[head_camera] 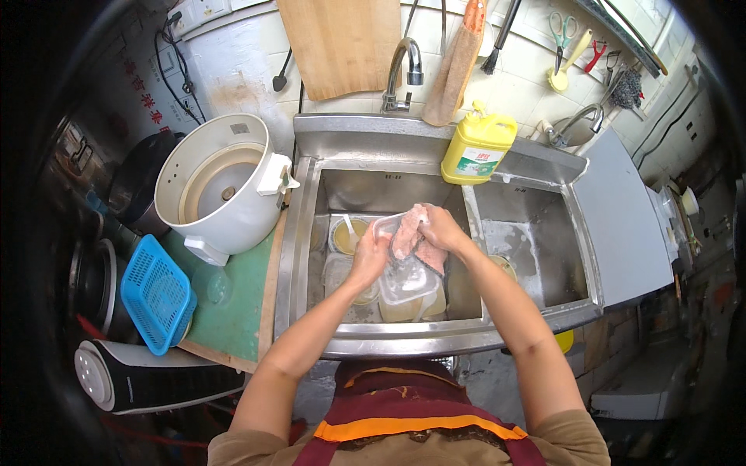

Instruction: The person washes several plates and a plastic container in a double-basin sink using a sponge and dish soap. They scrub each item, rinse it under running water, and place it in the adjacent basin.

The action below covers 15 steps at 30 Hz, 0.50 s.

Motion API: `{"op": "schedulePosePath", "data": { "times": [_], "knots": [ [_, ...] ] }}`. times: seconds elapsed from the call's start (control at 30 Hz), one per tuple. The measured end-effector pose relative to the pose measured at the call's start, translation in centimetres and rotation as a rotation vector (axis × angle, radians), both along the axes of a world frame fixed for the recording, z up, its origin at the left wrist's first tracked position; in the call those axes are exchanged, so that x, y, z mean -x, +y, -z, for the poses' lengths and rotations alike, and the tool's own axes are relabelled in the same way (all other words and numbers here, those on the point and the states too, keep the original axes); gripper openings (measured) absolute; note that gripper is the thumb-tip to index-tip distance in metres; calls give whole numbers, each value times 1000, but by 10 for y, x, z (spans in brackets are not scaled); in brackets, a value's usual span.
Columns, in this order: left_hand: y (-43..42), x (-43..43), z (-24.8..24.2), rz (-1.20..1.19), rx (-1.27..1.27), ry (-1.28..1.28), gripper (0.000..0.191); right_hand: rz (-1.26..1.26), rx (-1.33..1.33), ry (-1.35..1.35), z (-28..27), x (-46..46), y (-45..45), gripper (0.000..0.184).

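Note:
Over the left basin of the stainless steel sink point(402, 329), my left hand point(372, 256) grips the left rim of a clear plastic container point(411, 285). My right hand point(441, 228) is closed on a pink cloth with a dark edge point(431, 257), which hangs against the upper part of the container. Beneath, in the basin, stand a round tub point(340, 240) of yellowish liquid with a white spoon point(351, 228) in it, clear plastic containers point(338, 274), and a rectangular container point(396, 311) with yellowish liquid and a spoon. The cloth partly hides my right fingertips.
A yellow detergent jug point(479, 145) stands on the sink's back edge, right of the chrome faucet point(402, 76). To the left, a white rice cooker body point(233, 227) and a blue plastic basket point(157, 294) rest on the green board point(239, 303). A wooden cutting board point(344, 46) leans behind.

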<state>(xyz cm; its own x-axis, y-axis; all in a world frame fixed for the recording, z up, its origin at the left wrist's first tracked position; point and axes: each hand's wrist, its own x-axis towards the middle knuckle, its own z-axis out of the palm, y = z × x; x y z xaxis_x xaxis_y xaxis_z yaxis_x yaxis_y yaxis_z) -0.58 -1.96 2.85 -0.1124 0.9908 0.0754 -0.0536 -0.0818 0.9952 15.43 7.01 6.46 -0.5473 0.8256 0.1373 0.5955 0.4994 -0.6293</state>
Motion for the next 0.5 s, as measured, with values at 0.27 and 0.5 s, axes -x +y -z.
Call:
{"op": "schedulePosePath", "data": {
  "times": [0.27, 0.5],
  "knots": [
    [10, 9, -9, 94, -117, 217, 34, -170, -202, -477, -52, 31, -19, 46],
    [1, 11, -18, -29, 132, -228, 36, 19, -136, -174, 20, -34, 12, 41]
  ]
}}
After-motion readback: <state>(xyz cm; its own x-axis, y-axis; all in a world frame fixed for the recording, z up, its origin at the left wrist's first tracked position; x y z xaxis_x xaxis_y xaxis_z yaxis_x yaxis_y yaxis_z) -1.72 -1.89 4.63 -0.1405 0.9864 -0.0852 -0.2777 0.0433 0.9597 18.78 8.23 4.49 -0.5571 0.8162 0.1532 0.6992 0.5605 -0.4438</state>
